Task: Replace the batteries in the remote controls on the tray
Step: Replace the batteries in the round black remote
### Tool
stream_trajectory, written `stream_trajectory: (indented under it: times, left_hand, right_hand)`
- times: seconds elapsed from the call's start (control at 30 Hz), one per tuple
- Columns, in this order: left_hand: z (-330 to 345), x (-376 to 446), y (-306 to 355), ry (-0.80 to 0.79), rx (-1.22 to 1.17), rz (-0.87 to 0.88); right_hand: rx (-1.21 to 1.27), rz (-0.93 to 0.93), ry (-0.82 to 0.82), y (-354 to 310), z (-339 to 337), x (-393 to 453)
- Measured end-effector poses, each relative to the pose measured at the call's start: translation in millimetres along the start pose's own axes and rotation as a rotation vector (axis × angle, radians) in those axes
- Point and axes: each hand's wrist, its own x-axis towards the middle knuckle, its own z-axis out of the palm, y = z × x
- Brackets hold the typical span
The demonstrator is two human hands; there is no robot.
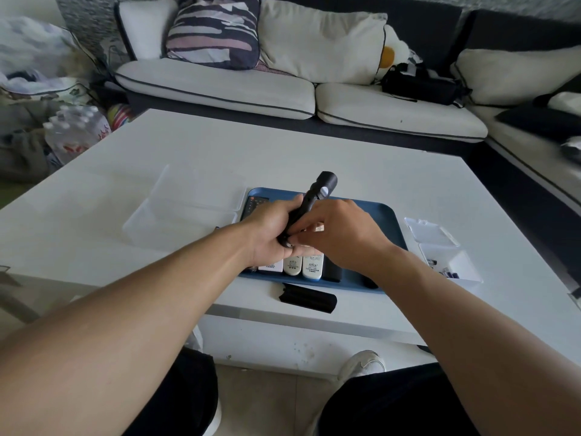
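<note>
Home living room: cushioned sofa [220, 86], coffee table [283, 146].

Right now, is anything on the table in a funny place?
Yes. A black cover-like piece lies off the blue tray, near the table's front edge. The left hand holds a black flashlight-shaped thing above the remotes, while the right hand works at its lower end.

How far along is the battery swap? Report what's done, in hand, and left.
Done: cannot tell; a black cover piece lies on the table before the blue tray. In hand: left hand grips a black flashlight-like device; right hand works at its lower end. Left: white remotes lie on the tray; small batteries wait in the clear box.
</note>
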Motion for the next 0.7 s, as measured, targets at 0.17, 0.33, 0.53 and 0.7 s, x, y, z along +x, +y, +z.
stream_trajectory:
  times: [0.17, 0.33, 0.53, 0.7]
  left_hand:
    - [0, -1, -3, 0.003, -0.017, -0.013]
    - [0, 1, -6, 0.083, 0.011, -0.013]
    - [3, 0, -5, 0.123, 0.019, 0.011]
    - [5, -1, -2, 0.16, -0.022, -0.041]
  right_hand:
    - [-0.082, -0.01, -0.034, -4, -6, -2]
    - [-0.23, -0.074, -0.009, -6, -5, -4]
    - [-0.312, -0.172, 0.118, -6, 0, -9]
    - [-0.351, -0.233, 0.173, -3, 7, -11]
